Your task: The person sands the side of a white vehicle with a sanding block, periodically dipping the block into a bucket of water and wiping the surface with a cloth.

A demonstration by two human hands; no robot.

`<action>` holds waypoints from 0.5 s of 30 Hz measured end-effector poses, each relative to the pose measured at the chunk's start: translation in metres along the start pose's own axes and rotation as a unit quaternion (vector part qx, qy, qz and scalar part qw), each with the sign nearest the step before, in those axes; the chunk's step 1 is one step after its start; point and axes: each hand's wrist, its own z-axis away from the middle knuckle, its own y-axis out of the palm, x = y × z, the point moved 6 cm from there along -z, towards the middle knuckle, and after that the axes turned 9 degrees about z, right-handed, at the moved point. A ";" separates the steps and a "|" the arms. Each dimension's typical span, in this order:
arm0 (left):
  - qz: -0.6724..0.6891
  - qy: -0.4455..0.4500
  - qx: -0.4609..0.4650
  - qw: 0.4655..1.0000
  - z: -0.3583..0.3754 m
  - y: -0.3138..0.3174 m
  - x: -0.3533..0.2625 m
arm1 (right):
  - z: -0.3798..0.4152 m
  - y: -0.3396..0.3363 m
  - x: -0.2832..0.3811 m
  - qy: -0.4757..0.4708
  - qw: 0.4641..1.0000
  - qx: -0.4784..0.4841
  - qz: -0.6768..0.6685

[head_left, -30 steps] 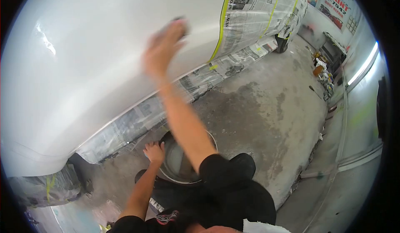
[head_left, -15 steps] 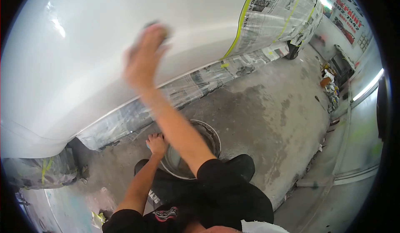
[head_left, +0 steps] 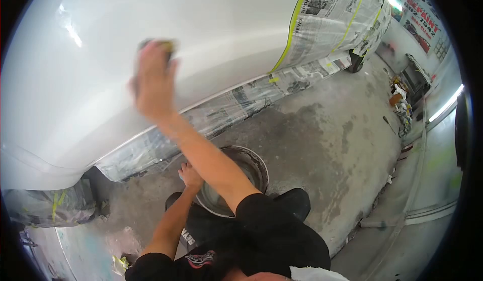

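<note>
right hand [head_left: 152, 84]: lies over a dark pad [head_left: 168, 47] with a yellowish edge; seems to pinch it between thumb and stretched fingers, though blurred by motion.
pad: sits beneath the fingertips, at the lower middle of the white panel [head_left: 221, 24]; cannot tell whether pressed hard or lightly.
shift: has slid leftward along the white panel, farther from the yellow tape [head_left: 291, 33], compared with half a second ago; shows more yellowish edge now.
sweep: suggests, judging by the blur, a rubbing stroke caught midway; leaves the stretch beside the yellow tape untouched at this instant.
left hand [head_left: 192, 177]: rests at the left rim of the basin [head_left: 258, 165], much as half a second ago; hides partly behind the right forearm [head_left: 209, 163]; cannot tell whether gripping or merely leaning.
basin: stands on the floor [head_left: 327, 155] before the knees; looks greyish inside, possibly with liquid.
newspaper [head_left: 329, 22]: covers the area right of the yellow tape; reads "news" and "sports" sideways; otherwise too small to read.
banner [head_left: 418, 22]: hangs on the far wall; reads "repaint" and "body repair" in red, with digits ending "7542"; runs partly out of view.
shirt [head_left: 287, 233]: bears a red-and-white emblem [head_left: 199, 259]; cannot be read.
</note>
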 end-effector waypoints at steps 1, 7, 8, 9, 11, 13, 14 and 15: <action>0.016 0.003 -0.006 1.000 0.001 -0.001 0.000 | 0.008 -0.001 0.005 -0.089 0.995 0.018 0.042; 0.042 0.002 -0.015 0.999 -0.008 -0.007 0.000 | -0.105 -0.077 -0.236 0.244 0.964 -0.101 -0.024; 0.038 0.009 -0.023 0.999 -0.009 -0.007 0.000 | -0.106 -0.082 -0.240 0.225 0.968 -0.107 -0.008; 0.035 0.014 -0.030 0.999 -0.008 -0.007 0.000 | -0.104 -0.085 -0.242 0.206 0.972 -0.113 0.009; 0.036 0.019 -0.024 0.999 -0.005 -0.007 -0.003 | -0.103 -0.081 -0.240 0.192 0.975 -0.112 0.022; 0.039 0.017 -0.017 0.999 -0.006 -0.006 0.000 | -0.094 -0.067 -0.223 0.210 0.972 -0.104 0.013; 0.045 0.012 -0.014 0.999 -0.007 -0.004 0.002 | -0.092 -0.061 -0.202 0.221 0.970 -0.102 0.011; 0.051 0.007 -0.009 0.999 -0.008 -0.002 0.002 | -0.088 -0.055 -0.170 0.232 0.968 -0.097 0.009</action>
